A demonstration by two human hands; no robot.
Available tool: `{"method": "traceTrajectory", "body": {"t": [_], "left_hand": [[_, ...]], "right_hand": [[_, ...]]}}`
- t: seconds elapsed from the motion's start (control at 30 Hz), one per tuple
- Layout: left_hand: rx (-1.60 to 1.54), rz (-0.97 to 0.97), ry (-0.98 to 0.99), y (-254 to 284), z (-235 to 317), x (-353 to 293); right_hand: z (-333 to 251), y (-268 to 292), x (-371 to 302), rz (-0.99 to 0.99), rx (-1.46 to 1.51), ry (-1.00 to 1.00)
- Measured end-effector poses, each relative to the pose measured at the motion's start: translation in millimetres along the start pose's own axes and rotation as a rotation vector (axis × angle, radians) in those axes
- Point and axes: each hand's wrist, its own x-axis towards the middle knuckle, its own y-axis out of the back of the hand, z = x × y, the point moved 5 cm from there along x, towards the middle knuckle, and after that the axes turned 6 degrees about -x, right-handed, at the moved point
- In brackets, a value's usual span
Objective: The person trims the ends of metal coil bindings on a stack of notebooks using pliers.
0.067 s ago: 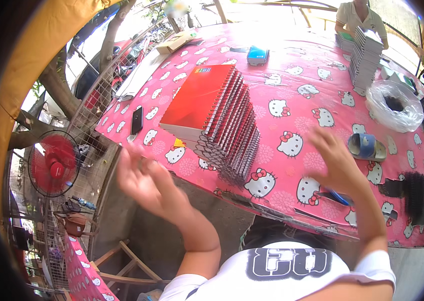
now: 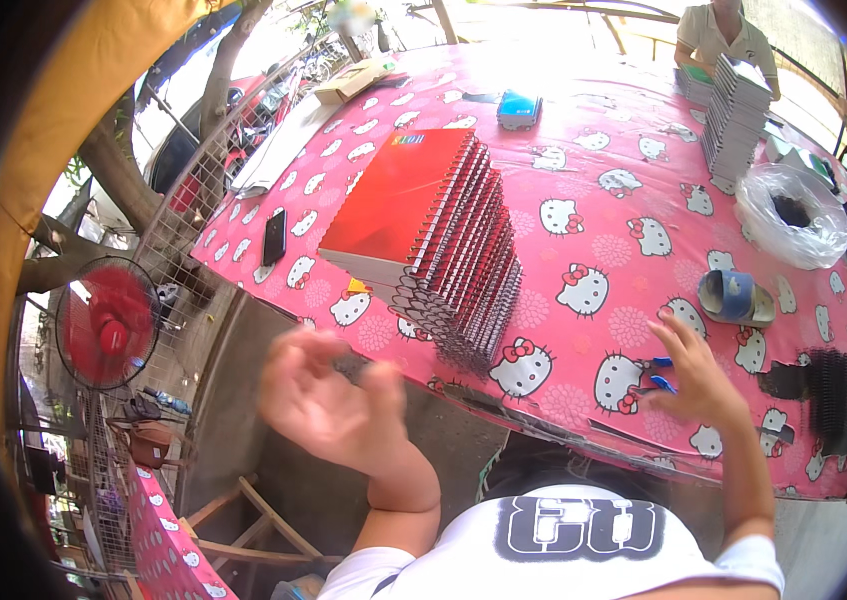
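A tall stack of red-covered spiral notebooks [image 2: 393,200] stands on the table, coil sides facing right and toward me. My left hand [image 2: 333,405] hovers off the near table edge, left of the stack's base. It is slightly blurred, fingers loosely bent and thumb apart, with nothing in it. Over the tabletop to the right, my right hand [image 2: 698,375] has its fingers spread and holds nothing visible. Close by its thumb and fingers lies a blue-handled hand tool that looks like pliers [image 2: 662,383], partly covered by the hand.
On the pink patterned tablecloth [image 2: 583,330] are a phone [image 2: 274,238], a small blue stack [image 2: 518,110], a blue roll-like object [image 2: 733,297], black coils [image 2: 829,395] and a plastic bag [image 2: 791,215]. A person [image 2: 728,40] sits behind another notebook stack [image 2: 735,120]. A fan [image 2: 108,322] stands left.
My left hand has shifted right and slightly down. My right hand has dropped closer to the blue-handled tool, whose handles now show more. The notebook stack stays put.
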Motion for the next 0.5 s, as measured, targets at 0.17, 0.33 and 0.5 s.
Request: {"method": "traceTrajectory", "body": {"t": [0.17, 0.33, 0.5], "left_hand": [[0.011, -0.075, 0.090, -37, -21, -7], [-0.071, -0.103, 0.106, -43, -18, -7], [-0.043, -0.087, 0.087, -42, -17, -1]], "right_hand": [[36, -48, -39, 0.174, -0.247, -0.090], [15, -18, -3, 0.274, -0.077, -0.034], [-88, 39, 65, 0.421, 0.117, 0.273]]}}
